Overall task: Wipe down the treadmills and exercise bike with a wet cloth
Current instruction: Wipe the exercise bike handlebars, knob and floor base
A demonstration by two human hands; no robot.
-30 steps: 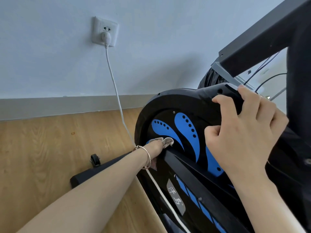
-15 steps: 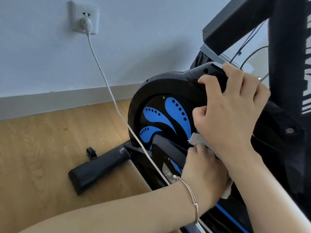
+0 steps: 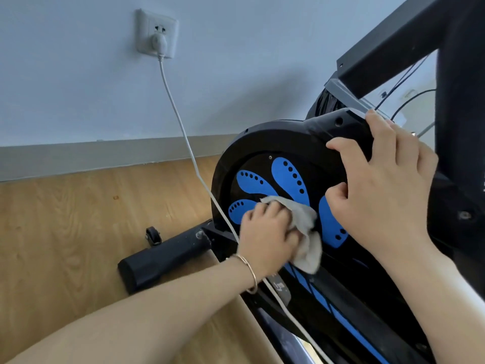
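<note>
**2 hands on the exercise bike (image 3: 275, 139): 1 wipes, 1 braces**

Nearest to me, my left forearm reaches in from the lower left, with a thin bracelet (image 3: 248, 271) at the wrist. My left hand (image 3: 267, 232) curls its fingers round a bunched pale cloth (image 3: 305, 227) and presses it against the bike's round side cover (image 3: 236, 164), low on the blue petal pattern. 1 loose corner of the cloth hangs below the hand. I judge the bunching gives me a firm pad to rub with. I cannot tell from here whether the cloth is wet.

Just beyond, my right hand (image 3: 385, 185) holds no cloth. Its fingers hook over the top rim of the cover and the thumb lies on the cover's face. I take that grip as a brace, steadying the machine against the push of the wipe.

1 white cable (image 3: 183, 127) crosses in front of the cover and passes under my left wrist, so a wide stroke could snag it.

Farther out, the bike's foot bar (image 3: 162, 256) and its small wheel (image 3: 152, 235) sit on the wood floor (image 3: 65, 219). Farthest off, the cable's plug sits in a socket (image 3: 156, 34) on the wall (image 3: 78, 88). No treadmill shows in this view.
</note>
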